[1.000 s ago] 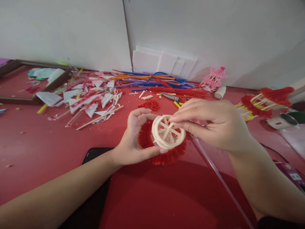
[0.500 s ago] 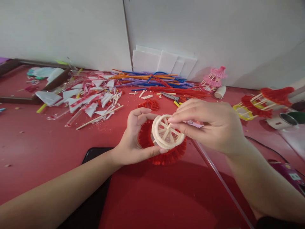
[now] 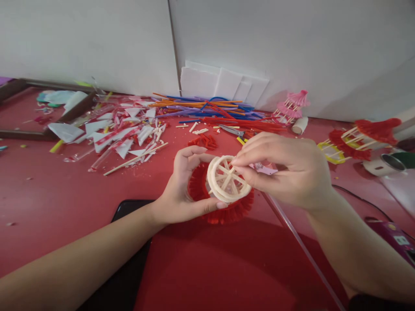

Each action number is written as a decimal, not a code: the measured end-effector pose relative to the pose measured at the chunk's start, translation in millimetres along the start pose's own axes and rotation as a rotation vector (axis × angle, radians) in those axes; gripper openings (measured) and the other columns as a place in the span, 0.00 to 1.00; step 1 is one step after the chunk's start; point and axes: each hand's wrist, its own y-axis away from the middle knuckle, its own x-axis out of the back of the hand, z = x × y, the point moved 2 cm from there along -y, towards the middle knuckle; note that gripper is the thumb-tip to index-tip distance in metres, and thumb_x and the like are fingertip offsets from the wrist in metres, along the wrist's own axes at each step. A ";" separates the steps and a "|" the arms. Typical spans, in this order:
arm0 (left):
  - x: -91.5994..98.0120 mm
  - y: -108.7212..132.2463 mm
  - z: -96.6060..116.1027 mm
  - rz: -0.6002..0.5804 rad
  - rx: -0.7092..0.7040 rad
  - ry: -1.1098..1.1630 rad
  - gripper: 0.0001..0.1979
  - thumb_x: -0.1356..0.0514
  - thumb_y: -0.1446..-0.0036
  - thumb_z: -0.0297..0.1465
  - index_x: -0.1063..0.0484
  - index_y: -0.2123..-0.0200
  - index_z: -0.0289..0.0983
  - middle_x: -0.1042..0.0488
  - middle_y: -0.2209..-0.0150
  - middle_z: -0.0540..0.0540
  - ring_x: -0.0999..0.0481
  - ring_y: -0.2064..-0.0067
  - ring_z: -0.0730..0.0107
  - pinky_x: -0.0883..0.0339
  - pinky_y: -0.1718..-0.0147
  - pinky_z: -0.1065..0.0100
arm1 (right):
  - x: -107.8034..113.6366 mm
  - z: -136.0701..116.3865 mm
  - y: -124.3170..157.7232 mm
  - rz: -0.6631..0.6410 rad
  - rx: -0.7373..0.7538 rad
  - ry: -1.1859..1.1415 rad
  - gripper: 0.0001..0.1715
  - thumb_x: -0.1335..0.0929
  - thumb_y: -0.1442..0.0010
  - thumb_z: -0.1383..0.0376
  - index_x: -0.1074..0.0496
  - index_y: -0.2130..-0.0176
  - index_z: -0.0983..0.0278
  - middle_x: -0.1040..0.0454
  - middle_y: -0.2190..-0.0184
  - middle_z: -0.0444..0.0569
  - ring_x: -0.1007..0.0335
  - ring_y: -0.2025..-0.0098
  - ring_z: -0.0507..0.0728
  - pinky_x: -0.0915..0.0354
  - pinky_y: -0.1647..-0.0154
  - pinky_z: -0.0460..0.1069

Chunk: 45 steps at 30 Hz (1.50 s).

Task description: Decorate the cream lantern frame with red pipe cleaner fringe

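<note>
A cream wheel-like ring with spokes (image 3: 214,186) sits on top of a red ruffled piece (image 3: 223,216). My left hand (image 3: 181,190) curves around this craft model from the left, its thumb pressed at the ring's lower edge. The far fingers are bent behind it and partly hidden. Over the ring's upper right side, my right hand (image 3: 279,172) pinches thumb against forefinger. A short cream stick (image 3: 232,169) runs from the middle of the spokes up to those fingertips, which hide its end.
Plastic and paper scraps (image 3: 119,134) lie at left, beside a brown frame (image 3: 48,134). Behind are coloured pipe cleaners (image 3: 207,108) and pliers (image 3: 231,131). A pink model (image 3: 292,106) and a red model (image 3: 353,138) stand right, near a metal cup (image 3: 385,165). A black phone-like slab (image 3: 129,259) lies below my left forearm.
My right fingertips have shifted very slightly right at the ring, and the stick under them leans a little more. My left hand and the model have stayed put.
</note>
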 end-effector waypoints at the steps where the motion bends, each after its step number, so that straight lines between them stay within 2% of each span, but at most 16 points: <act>1: 0.1 0.0 0.2 -0.002 0.001 -0.004 0.42 0.24 0.53 0.30 0.46 0.42 0.46 0.32 0.46 0.42 0.27 0.44 0.55 0.32 0.44 0.53 | 0.2 -0.1 -0.1 0.003 -0.002 0.002 0.08 0.28 0.40 0.73 0.23 0.66 0.60 0.19 0.70 0.41 0.23 0.64 0.52 0.28 0.60 0.50; 6: 0.1 -1.7 1.9 -0.004 0.006 0.000 0.42 0.25 0.52 0.32 0.47 0.41 0.46 0.31 0.46 0.41 0.27 0.45 0.55 0.31 0.45 0.52 | -0.5 -0.7 -0.2 -0.010 0.001 -0.026 0.10 0.28 0.41 0.75 0.23 0.67 0.59 0.19 0.69 0.41 0.23 0.64 0.52 0.27 0.60 0.50; 11: 0.3 -3.5 4.1 -0.024 -0.015 -0.053 0.39 0.25 0.51 0.34 0.43 0.42 0.44 0.30 0.47 0.40 0.25 0.46 0.53 0.29 0.46 0.52 | -0.7 -0.3 -0.3 0.005 -0.004 0.003 0.09 0.29 0.39 0.73 0.23 0.65 0.59 0.19 0.70 0.41 0.23 0.63 0.52 0.27 0.58 0.50; 17: -0.1 0.2 -0.3 -0.003 0.013 -0.041 0.42 0.25 0.50 0.35 0.47 0.40 0.48 0.32 0.47 0.42 0.26 0.46 0.55 0.29 0.47 0.52 | -1.7 0.1 0.8 -0.015 0.004 -0.032 0.10 0.28 0.41 0.75 0.23 0.66 0.59 0.20 0.68 0.41 0.24 0.64 0.52 0.27 0.60 0.50; 21: 0.0 -2.7 3.2 -0.023 -0.028 -0.076 0.40 0.25 0.50 0.34 0.44 0.41 0.46 0.31 0.46 0.42 0.25 0.45 0.54 0.29 0.45 0.51 | -1.3 0.5 0.4 -0.008 0.003 -0.015 0.09 0.29 0.39 0.73 0.23 0.65 0.59 0.19 0.68 0.41 0.23 0.63 0.52 0.27 0.58 0.50; 26: 1.8 -1.5 2.2 -0.004 -0.014 -0.134 0.41 0.24 0.52 0.37 0.43 0.40 0.48 0.33 0.46 0.42 0.26 0.45 0.53 0.31 0.43 0.49 | 0.9 0.1 -0.3 0.007 0.007 0.005 0.11 0.29 0.42 0.75 0.24 0.67 0.59 0.20 0.71 0.40 0.24 0.65 0.52 0.27 0.60 0.51; 29: 2.9 -0.1 1.6 0.008 -0.017 -0.185 0.41 0.24 0.52 0.40 0.42 0.40 0.48 0.36 0.45 0.41 0.29 0.44 0.51 0.33 0.41 0.45 | 0.6 -0.3 -0.1 -0.008 0.003 -0.013 0.10 0.29 0.41 0.75 0.23 0.67 0.59 0.20 0.70 0.41 0.23 0.64 0.52 0.27 0.60 0.50; 34: 3.2 -1.7 4.7 -0.046 -0.059 -0.282 0.35 0.25 0.50 0.40 0.36 0.43 0.44 0.36 0.46 0.40 0.33 0.42 0.49 0.34 0.40 0.43 | 0.4 0.6 0.0 0.004 -0.004 -0.018 0.09 0.29 0.39 0.73 0.23 0.66 0.59 0.19 0.69 0.41 0.23 0.64 0.52 0.27 0.60 0.50; 37: 3.6 -1.6 4.2 -0.031 -0.061 -0.277 0.38 0.26 0.50 0.42 0.39 0.40 0.47 0.35 0.47 0.41 0.35 0.41 0.47 0.38 0.39 0.39 | 0.8 1.9 0.2 -0.008 -0.010 -0.028 0.09 0.28 0.40 0.73 0.23 0.66 0.59 0.19 0.70 0.42 0.23 0.64 0.53 0.27 0.60 0.50; 42: 4.9 1.0 0.9 -0.025 -0.049 -0.335 0.38 0.25 0.53 0.43 0.34 0.41 0.47 0.37 0.45 0.39 0.44 0.37 0.41 0.46 0.35 0.34 | 1.3 2.7 1.3 -0.020 -0.022 -0.022 0.09 0.29 0.39 0.72 0.22 0.65 0.57 0.19 0.70 0.41 0.23 0.64 0.53 0.27 0.61 0.50; 45: 5.9 1.7 0.3 -0.020 -0.051 -0.320 0.40 0.24 0.54 0.42 0.35 0.39 0.48 0.37 0.45 0.40 0.44 0.37 0.41 0.46 0.35 0.34 | 1.0 2.5 1.3 -0.025 -0.026 -0.014 0.09 0.29 0.39 0.72 0.22 0.65 0.57 0.19 0.69 0.40 0.23 0.64 0.52 0.27 0.60 0.50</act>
